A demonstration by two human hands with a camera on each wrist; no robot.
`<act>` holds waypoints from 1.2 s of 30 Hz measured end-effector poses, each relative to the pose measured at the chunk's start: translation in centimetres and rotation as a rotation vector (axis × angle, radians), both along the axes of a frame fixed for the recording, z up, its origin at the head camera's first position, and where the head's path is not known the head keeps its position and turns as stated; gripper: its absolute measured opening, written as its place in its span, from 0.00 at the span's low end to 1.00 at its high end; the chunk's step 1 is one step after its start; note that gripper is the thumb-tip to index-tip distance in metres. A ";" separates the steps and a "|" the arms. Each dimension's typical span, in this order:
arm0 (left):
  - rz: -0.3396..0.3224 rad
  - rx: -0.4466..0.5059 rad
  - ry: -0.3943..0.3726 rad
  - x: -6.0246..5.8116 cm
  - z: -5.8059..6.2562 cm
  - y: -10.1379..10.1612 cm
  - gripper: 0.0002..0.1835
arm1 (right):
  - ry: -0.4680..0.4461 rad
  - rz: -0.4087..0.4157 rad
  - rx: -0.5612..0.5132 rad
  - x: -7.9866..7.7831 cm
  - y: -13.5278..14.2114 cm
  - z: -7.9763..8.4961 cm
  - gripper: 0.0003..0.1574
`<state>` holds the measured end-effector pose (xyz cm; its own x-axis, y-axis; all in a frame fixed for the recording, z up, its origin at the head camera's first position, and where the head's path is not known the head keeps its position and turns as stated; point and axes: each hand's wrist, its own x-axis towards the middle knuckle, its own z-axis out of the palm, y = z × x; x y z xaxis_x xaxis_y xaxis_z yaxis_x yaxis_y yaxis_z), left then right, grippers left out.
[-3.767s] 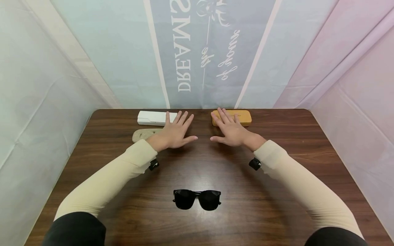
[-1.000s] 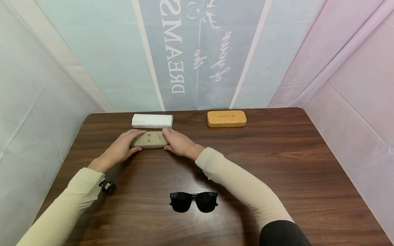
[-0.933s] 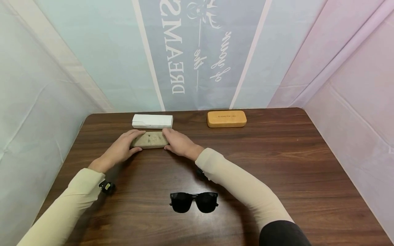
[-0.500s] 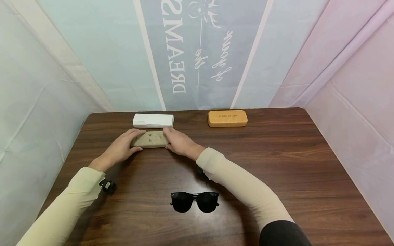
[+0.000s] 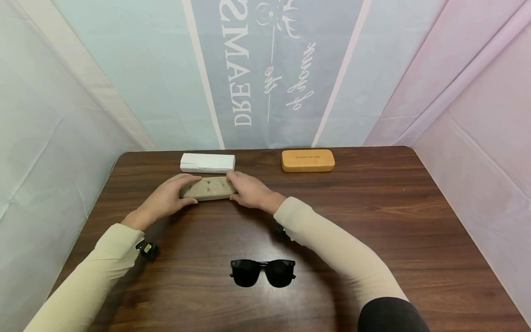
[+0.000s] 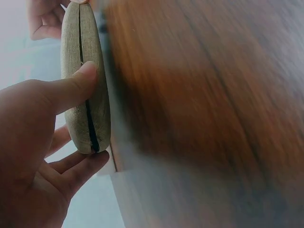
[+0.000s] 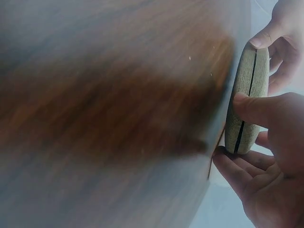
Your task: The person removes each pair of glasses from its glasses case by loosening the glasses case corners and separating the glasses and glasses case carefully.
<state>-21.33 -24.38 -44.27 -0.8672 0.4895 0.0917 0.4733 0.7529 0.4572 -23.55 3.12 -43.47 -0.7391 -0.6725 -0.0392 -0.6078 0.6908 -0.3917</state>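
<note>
A grey-beige, cloth-covered glasses case point(image 5: 209, 188) lies crosswise between the two hands, left of the table's middle in the head view. My left hand point(image 5: 163, 198) grips its left end, thumb on the near side and fingers behind. At the right end my right hand point(image 5: 250, 191) holds it the same way. Both wrist views show a dark seam running along the case point(image 6: 88, 42), with the left thumb point(image 6: 78, 88) and the right thumb point(image 7: 251, 109) pressing near it. Black sunglasses point(image 5: 263, 273) sit nearer to me, touched by neither hand.
A white glasses case point(image 5: 207, 163) stands just behind the cloth one. Farther right along the back edge is a yellow glasses case point(image 5: 308, 160). The brown wooden table point(image 5: 352, 221) meets a cloth backdrop point(image 5: 257, 133) at the back and sides.
Both hands have moved from being spread over the back of the table to the ends of the cloth case. In the last half second they and the case have shifted slightly right.
</note>
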 end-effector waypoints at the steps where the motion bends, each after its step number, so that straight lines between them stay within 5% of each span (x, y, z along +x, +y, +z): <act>1: -0.003 0.004 0.003 0.1 0.1 0.2 0.36 | 0.000 0.003 -0.003 0.0 0.2 0.1 0.23; 23: -0.048 0.011 0.007 1.3 2.6 5.2 0.36 | 0.081 0.050 -0.058 1.7 6.1 1.8 0.23; 36: -0.080 0.006 0.012 2.3 1.9 9.0 0.36 | 0.074 0.060 -0.029 3.3 10.1 1.8 0.24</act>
